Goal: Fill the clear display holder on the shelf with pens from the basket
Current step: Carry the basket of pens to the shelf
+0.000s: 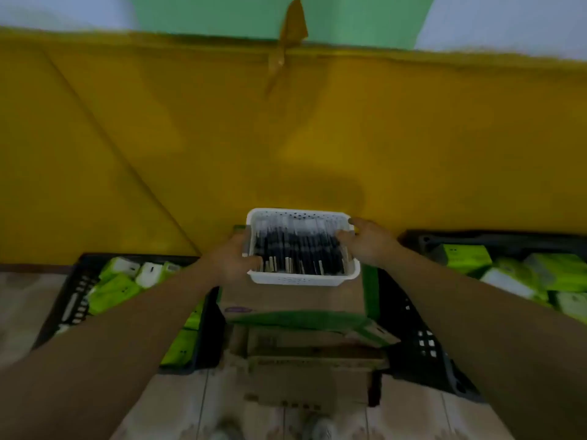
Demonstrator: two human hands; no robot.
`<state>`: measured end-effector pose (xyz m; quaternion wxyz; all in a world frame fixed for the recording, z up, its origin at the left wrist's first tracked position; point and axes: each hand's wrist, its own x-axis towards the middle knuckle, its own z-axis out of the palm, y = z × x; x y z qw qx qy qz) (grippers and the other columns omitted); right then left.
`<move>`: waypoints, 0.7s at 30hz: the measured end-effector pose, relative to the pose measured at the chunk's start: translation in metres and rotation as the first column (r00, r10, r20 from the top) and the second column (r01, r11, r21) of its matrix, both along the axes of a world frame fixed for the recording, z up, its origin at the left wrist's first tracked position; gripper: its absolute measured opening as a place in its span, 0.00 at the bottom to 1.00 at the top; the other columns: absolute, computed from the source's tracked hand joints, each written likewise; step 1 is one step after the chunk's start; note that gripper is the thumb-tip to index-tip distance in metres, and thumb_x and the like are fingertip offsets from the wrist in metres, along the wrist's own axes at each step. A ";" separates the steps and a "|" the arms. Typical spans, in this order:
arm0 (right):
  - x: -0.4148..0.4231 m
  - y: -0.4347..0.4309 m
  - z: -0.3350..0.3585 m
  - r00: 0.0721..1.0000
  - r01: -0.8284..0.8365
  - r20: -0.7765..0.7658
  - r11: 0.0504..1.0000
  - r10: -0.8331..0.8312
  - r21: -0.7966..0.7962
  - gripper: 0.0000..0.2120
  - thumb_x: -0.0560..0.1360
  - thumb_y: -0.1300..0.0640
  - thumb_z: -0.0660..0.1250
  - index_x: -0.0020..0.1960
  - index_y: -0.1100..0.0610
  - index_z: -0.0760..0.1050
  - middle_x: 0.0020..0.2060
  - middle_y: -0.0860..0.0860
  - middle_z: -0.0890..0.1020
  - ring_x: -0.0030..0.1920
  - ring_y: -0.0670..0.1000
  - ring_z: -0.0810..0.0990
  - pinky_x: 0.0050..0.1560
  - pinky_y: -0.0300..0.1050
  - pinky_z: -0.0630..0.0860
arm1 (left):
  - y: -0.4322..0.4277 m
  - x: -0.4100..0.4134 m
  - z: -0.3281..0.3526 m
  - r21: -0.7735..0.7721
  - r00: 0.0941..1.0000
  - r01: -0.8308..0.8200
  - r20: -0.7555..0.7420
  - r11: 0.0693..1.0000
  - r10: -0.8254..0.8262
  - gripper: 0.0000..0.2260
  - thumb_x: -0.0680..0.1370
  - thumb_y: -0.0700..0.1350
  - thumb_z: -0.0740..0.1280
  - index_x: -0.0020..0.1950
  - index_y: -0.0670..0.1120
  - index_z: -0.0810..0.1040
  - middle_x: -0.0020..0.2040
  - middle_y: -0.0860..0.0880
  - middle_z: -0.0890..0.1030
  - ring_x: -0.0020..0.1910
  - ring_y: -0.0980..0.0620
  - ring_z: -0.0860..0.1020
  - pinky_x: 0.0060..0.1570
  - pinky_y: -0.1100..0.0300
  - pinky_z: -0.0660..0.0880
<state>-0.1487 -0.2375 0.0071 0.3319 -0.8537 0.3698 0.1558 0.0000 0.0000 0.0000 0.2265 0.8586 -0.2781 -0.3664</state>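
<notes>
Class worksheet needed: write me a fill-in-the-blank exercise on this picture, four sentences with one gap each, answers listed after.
1. The left hand and right hand grip the white perforated plastic basket, which is filled with dark ____.
2. Below the basket in the picture is a brown box made of ____.
3. The black plastic crates on both sides hold packages coloured white and ____.
4. The wall behind is painted ____.

Missing words: pens; cardboard; green; yellow.

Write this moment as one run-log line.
left hand: grips white basket, left side | right hand: grips right side | pens: in basket | display holder: unseen
</notes>
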 end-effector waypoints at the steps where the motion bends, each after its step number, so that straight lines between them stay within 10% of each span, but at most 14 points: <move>1: 0.005 -0.003 -0.009 1.000 0.008 0.002 1.000 -0.008 -0.005 0.35 0.79 0.37 0.56 0.78 0.53 0.53 0.76 0.55 0.59 0.72 0.59 0.65 0.71 0.55 0.64 | -0.004 0.004 -0.010 0.010 1.000 -0.025 0.011 1.000 0.025 0.32 0.80 0.50 0.64 0.79 0.49 0.50 0.79 0.46 0.53 0.75 0.43 0.60 0.71 0.51 0.62; 6: 0.024 -0.019 -0.062 0.996 0.076 0.037 0.997 -0.078 0.033 0.38 0.78 0.36 0.57 0.79 0.49 0.44 0.72 0.60 0.65 0.60 0.62 0.74 0.55 0.55 0.75 | -0.018 0.020 -0.057 0.011 0.984 -0.156 -0.089 0.988 0.156 0.37 0.80 0.52 0.64 0.80 0.53 0.43 0.80 0.52 0.43 0.79 0.46 0.48 0.75 0.46 0.55; 10: 0.027 -0.018 -0.082 0.996 0.087 -0.004 0.996 -0.087 -0.012 0.37 0.81 0.41 0.54 0.78 0.52 0.36 0.37 0.56 0.72 0.32 0.53 0.74 0.29 0.43 0.66 | -0.022 0.019 -0.078 -0.067 0.964 -0.241 -0.128 0.968 0.231 0.37 0.81 0.47 0.64 0.79 0.53 0.40 0.80 0.54 0.43 0.78 0.47 0.51 0.71 0.50 0.62; 21: 0.025 -0.014 -0.112 0.968 0.210 0.140 0.978 -0.207 -0.008 0.32 0.83 0.50 0.54 0.79 0.49 0.39 0.26 0.51 0.69 0.23 0.49 0.63 0.21 0.39 0.56 | -0.025 0.021 -0.110 -0.236 0.916 -0.369 -0.257 0.899 0.308 0.41 0.79 0.34 0.64 0.78 0.58 0.40 0.80 0.56 0.45 0.78 0.51 0.49 0.67 0.42 0.68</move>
